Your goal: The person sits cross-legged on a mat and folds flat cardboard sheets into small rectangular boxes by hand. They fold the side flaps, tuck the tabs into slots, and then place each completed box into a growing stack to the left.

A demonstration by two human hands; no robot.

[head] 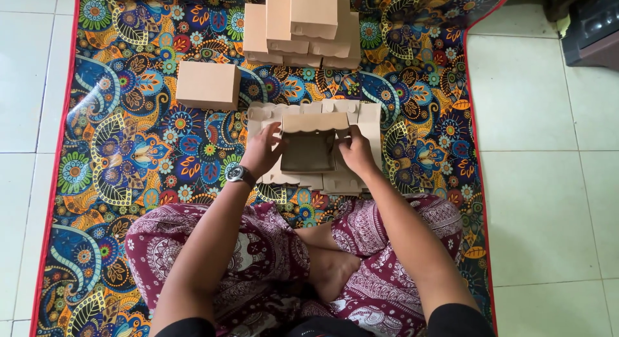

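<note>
A half-folded cardboard box [308,150] and the stacked finished boxes [303,24] are plain tan, lying on a mat [129,150] of blue, orange and green paisley flowers edged in red, beside maroon trousers [271,247] with white print and a pale tiled floor [548,182].

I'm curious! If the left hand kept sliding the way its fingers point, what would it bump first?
Probably the raised wall of the half-folded cardboard box; the left hand already touches its side.
</note>
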